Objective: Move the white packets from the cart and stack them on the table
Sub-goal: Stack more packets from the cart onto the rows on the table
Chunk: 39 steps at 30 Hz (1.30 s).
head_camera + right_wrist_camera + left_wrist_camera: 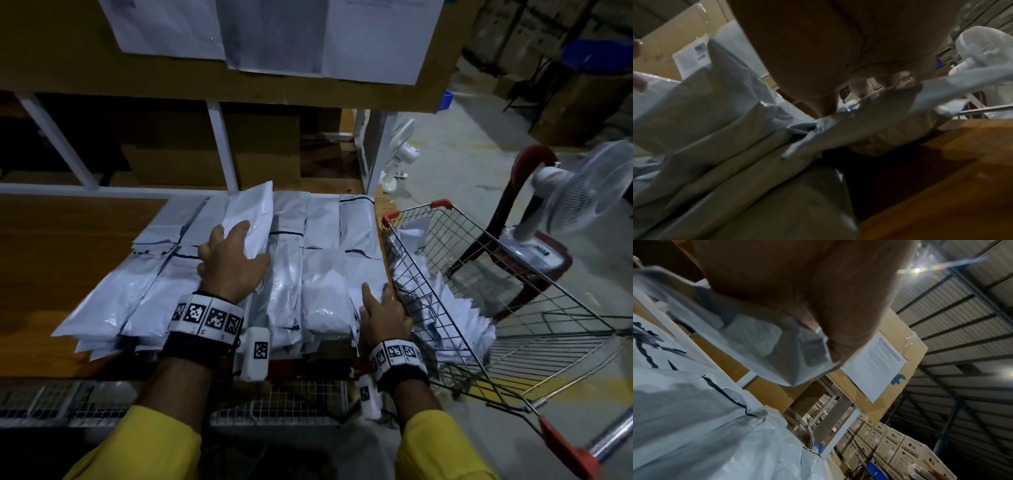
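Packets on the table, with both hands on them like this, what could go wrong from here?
1. The right hand presses the packet stack at the table's right edge; a shove might tip packets back into the cart.
2. The left hand grips a tilted packet; dropped askew, it could disturb the neat rows.
3. Front packets overhang the table edge and may slide off.

Head downward; wrists close beneath palms
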Available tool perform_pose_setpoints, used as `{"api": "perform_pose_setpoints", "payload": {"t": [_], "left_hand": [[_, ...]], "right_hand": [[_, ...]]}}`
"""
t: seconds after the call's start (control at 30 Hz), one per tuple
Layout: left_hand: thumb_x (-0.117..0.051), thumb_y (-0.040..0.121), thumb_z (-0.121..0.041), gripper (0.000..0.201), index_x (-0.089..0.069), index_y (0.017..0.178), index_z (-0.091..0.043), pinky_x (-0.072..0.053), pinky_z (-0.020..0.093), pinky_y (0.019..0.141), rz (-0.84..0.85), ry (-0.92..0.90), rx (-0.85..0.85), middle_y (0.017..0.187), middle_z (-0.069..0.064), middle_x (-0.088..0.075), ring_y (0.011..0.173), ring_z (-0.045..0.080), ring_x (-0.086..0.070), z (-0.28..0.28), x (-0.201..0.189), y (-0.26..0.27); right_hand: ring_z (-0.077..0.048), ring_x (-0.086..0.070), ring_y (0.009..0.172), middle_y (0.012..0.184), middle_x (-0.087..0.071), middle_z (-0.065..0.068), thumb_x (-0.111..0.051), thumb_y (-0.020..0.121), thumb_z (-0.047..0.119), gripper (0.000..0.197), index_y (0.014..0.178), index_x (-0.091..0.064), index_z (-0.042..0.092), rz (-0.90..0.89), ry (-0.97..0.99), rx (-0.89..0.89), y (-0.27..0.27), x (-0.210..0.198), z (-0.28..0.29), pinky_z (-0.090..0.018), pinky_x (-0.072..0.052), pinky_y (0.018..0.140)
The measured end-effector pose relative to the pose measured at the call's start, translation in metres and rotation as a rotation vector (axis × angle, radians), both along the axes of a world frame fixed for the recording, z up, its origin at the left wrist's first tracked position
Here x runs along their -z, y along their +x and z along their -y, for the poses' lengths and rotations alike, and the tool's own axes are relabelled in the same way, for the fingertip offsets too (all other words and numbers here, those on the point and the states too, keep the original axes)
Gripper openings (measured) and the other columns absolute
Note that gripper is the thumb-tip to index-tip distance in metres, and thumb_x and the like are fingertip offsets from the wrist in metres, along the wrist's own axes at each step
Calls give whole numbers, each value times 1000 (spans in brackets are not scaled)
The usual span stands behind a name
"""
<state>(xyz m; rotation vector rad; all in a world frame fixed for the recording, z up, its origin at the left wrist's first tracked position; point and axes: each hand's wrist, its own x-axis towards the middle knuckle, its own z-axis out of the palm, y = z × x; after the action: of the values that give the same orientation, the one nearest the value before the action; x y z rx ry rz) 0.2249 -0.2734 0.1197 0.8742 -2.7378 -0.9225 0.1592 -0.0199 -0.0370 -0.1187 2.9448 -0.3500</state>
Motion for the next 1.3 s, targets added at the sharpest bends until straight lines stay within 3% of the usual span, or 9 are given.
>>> {"api": "perform_pose_setpoints", "payload": {"t": [0.1, 0.2, 0.57, 0.77, 0.9, 1.03, 1.13, 1.3], "left_hand": [[-67, 88, -32, 71, -36, 152, -29, -25, 50, 115, 7, 11, 11, 159, 11, -23, 141, 38, -21, -2, 1, 1], [-66, 88, -33, 71, -35, 152, -30, -24, 51, 115, 19, 14, 8, 161, 10, -20, 142, 37, -20, -3, 2, 1], [-66, 88, -33, 71, -36, 152, -31, -24, 51, 115, 21, 19, 5, 161, 9, -19, 142, 36, -19, 2, 6, 1], [-66, 87, -34, 72, -36, 152, -31, -26, 51, 116, 25, 32, -17, 162, 8, -17, 143, 36, -19, 11, 18, 4], [-65, 88, -35, 70, -36, 151, -32, -27, 50, 115, 52, 49, 10, 163, 7, -14, 142, 35, -20, -5, 38, 8], [-61, 90, -47, 70, -34, 152, -32, -30, 51, 110, 98, -14, 62, 162, 12, -14, 140, 39, -23, -25, 66, 7], [-53, 93, -59, 74, -23, 156, -34, -28, 51, 113, 188, -65, 114, 164, 14, -3, 145, 39, -15, -34, 80, 6], [-46, 93, -64, 76, -15, 157, -36, -23, 51, 114, 204, -116, 149, 164, 14, 5, 147, 37, -9, -41, 90, 7]], "right_hand": [[-39, -35, 136, 164, -14, -9, -40, 103, 43, 53, 153, -21, 45, -19, 49, -40, -1, -4, 0, -53, -40, 103], [-39, -38, 132, 163, -15, -12, -38, 104, 44, 54, 155, -19, 43, -11, 88, -57, -1, -8, 1, -49, -44, 101], [-37, -48, 127, 164, -16, -9, -39, 102, 46, 58, 156, -17, 39, -62, 59, -1, -1, -14, -1, -50, -45, 99], [-39, -50, 125, 156, -30, -13, -51, 97, 42, 59, 151, -33, 26, -153, -48, 106, -5, -33, -4, -52, -47, 100], [-37, -44, 133, 153, -36, -14, -52, 97, 39, 55, 148, -39, 22, -179, -106, 110, -6, -50, 3, -52, -41, 105], [-37, -46, 131, 146, -45, -14, -54, 97, 38, 49, 143, -48, 21, -250, -190, 88, -6, -65, 11, -50, -41, 106], [-34, -45, 132, 148, -44, -10, -52, 98, 41, 50, 144, -48, 23, -236, -209, 91, -7, -70, 14, -51, -39, 107], [-33, -46, 131, 146, -47, -10, -53, 97, 39, 48, 142, -50, 22, -213, -195, 70, -6, -68, 16, -51, -41, 106]]}}
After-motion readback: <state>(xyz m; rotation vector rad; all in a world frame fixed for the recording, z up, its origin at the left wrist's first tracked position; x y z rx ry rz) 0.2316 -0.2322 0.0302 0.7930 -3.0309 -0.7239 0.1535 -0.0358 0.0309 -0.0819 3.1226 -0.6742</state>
